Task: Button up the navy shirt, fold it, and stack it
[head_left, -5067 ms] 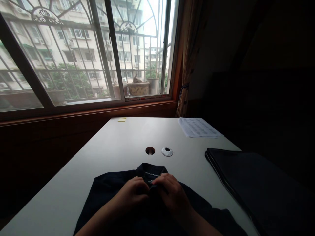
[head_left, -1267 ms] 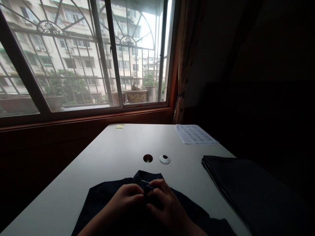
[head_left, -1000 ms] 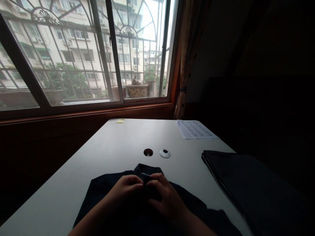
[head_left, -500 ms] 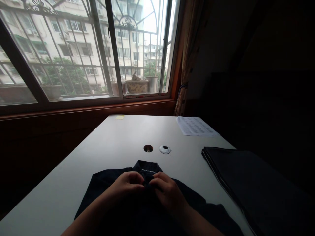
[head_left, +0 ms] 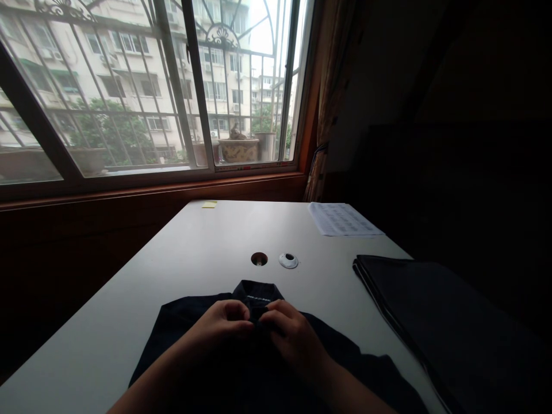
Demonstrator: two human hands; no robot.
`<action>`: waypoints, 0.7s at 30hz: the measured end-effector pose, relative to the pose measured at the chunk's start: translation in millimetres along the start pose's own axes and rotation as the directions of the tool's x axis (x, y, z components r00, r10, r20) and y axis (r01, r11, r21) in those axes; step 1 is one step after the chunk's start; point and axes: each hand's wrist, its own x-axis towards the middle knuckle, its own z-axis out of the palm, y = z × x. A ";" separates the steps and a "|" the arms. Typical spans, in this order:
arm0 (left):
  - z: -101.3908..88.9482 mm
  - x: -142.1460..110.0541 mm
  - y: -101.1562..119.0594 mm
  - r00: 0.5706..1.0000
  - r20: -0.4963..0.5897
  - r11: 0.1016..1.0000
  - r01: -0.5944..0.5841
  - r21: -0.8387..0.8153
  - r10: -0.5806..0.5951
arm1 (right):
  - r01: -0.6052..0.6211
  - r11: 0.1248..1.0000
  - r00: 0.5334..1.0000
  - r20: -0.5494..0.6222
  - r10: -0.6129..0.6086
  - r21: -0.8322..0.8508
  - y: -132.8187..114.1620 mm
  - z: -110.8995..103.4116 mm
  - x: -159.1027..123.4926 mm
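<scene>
Navy shirt (head_left: 254, 374) partly behind hands (head_left: 219, 322).

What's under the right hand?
The dark shirt lies under the right hand, its collar partly showing beyond. The cloth directly below that hand is covered and can't be seen.

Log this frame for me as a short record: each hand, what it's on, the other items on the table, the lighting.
Left hand: fingertips pinching cloth at the front of the collar
Right hand: pinching the same area, fingertips close to the left's
Garment: dark collared shirt, spread on the white table, collar toward the window
Beyond collar: round hole, white ring-shaped cover beside it
Far edge: yellow note, printed papers
Right side: folded dark item
Lighting: window daylight; fingertip details too dark to tell
</scene>
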 end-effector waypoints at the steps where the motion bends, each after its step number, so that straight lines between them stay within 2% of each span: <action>1: 0.3 0.2 -0.3 1.000 0.001 1.000 -0.001 -0.003 0.001 | 0.002 1.000 1.000 0.000 -0.002 -0.004 0.3 0.0 -0.1; 5: -0.3 3.2 -4.5 1.000 0.007 1.000 -0.016 -0.007 0.016 | -0.002 1.000 1.000 0.006 0.002 0.004 2.9 1.1 -1.5; 11: -0.4 7.4 -12.6 0.990 -0.090 0.993 -0.109 0.035 0.112 | -0.027 1.000 1.000 -0.007 0.027 0.016 1.9 1.9 -1.3; 21: 10.3 1.6 -2.4 0.958 -0.184 0.976 -0.213 0.050 0.219 | -0.060 0.998 0.998 0.015 0.060 0.006 1.2 2.6 -1.8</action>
